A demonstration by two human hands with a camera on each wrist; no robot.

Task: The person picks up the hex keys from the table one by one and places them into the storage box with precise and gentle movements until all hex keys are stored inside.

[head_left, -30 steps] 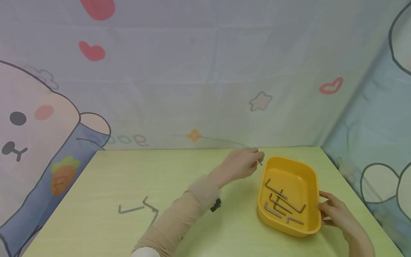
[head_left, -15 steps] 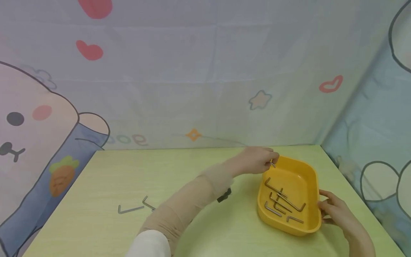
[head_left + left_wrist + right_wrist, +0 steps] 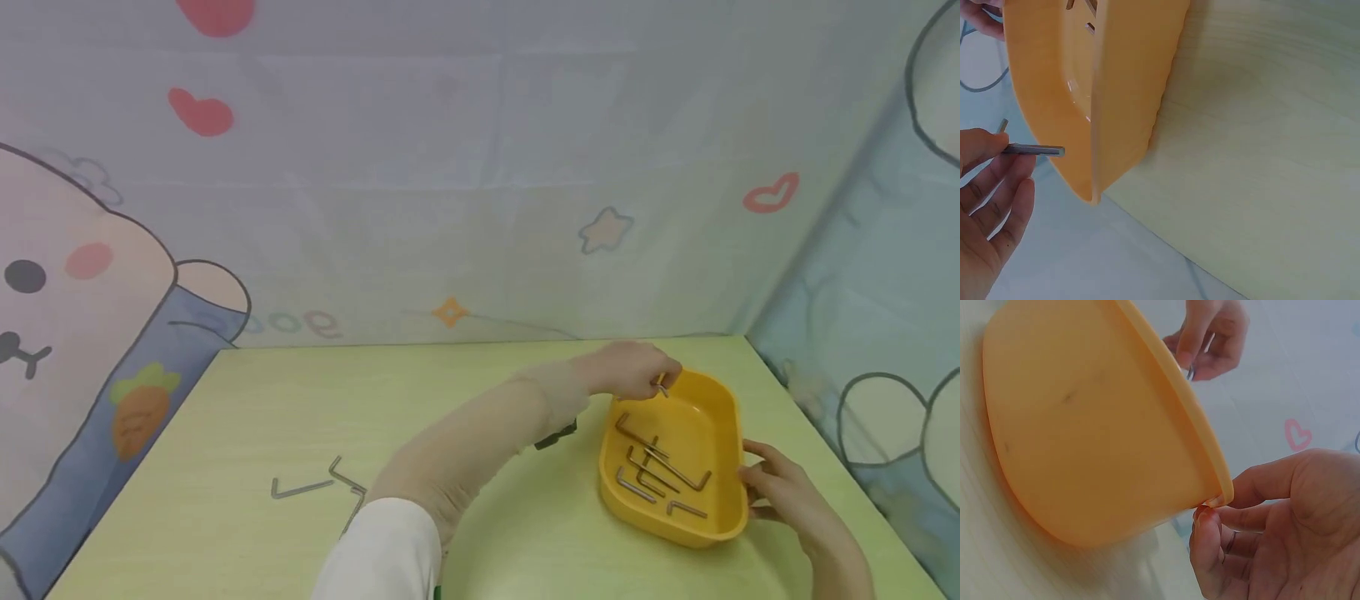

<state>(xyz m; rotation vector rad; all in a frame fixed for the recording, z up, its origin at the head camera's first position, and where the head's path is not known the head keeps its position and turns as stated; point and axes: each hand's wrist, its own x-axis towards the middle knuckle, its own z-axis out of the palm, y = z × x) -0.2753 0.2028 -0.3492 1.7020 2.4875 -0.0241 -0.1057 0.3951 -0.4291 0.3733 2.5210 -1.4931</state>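
One hex key (image 3: pixel 1035 150) pinched above a yellow tray (image 3: pixel 693 427)
Left hand (image 3: pixel 633 371) grasps it over the far end; right hand (image 3: pixel 787 492) grips the right rim; other hex keys (image 3: pixel 636 486) lie inside, nearer.

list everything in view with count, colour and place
printed backdrop: count unclear, pale, back and sides
table: one, pale yellow-green, foreground
tray: one, yellow, table's right part
bent metal rods: about six, grey, in tray
loose rods: three visible, grey, table's left part
held rod: one, grey, above tray's far end
dark object: one, black, left of tray
left sleeve: one, beige and white, lower centre
left hand: one, pinching the held rod
right hand: one, holding tray's right rim
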